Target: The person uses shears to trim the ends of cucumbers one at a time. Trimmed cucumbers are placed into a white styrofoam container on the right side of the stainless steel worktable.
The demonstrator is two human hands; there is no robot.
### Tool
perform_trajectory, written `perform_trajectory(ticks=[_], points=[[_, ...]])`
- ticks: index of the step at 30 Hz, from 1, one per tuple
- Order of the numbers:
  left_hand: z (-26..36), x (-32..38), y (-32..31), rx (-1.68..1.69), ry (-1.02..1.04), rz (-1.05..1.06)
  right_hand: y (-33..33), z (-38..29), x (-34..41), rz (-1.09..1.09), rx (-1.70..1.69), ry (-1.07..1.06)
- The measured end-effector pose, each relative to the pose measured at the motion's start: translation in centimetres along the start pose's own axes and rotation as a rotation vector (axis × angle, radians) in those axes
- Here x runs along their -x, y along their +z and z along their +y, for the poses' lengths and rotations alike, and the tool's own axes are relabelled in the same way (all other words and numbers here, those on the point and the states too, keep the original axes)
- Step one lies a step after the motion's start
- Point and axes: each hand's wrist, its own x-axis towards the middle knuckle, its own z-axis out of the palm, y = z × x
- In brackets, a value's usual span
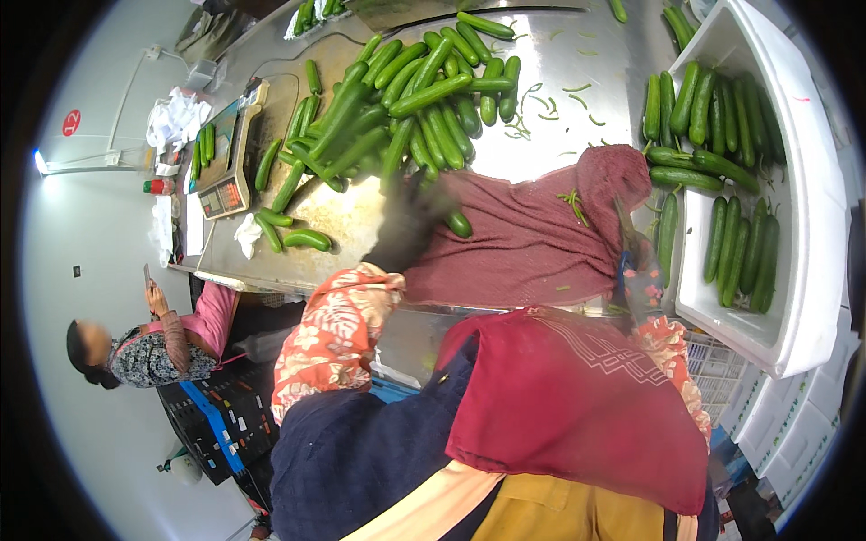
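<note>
My left hand [414, 215], in a black glove, is blurred at the near edge of a heap of green cucumbers [433, 91] on the steel table. One cucumber [459, 224] shows beside its fingers, over a dark red towel [514, 250]; the blur hides whether the hand grips anything. At the towel's right end my right hand [643, 274], in a flower-patterned covering, holds blue-handled scissors [623, 220], blades pointing away from me. Several cut green stems [574, 206] lie on the towel.
A white foam box [802, 270] with cucumbers in rows stands at the right. On the left, a scale [226, 196] carries a few cucumbers. Loose stem pieces [534, 111] are scattered across the steel table [494, 159]. A person [162, 345] sits at the left, holding a phone.
</note>
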Motion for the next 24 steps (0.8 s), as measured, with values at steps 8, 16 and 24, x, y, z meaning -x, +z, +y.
perform_trajectory(ticks=[8,16,24], points=[[-1.3,-0.5,-1.1,0.093,-0.178,-0.013,0.4,-1.6,-0.1,-0.014,0.123,0.037],[-10.6,-0.8,-4.2,-0.323,-0.644,0.113,0.9,-1.3,0.0,0.06,0.135,-0.004],[-10.3,-5.3,0.2,-0.174,-0.863,0.005,0.3,1.0,-0.4,0.067,0.236,-0.247]])
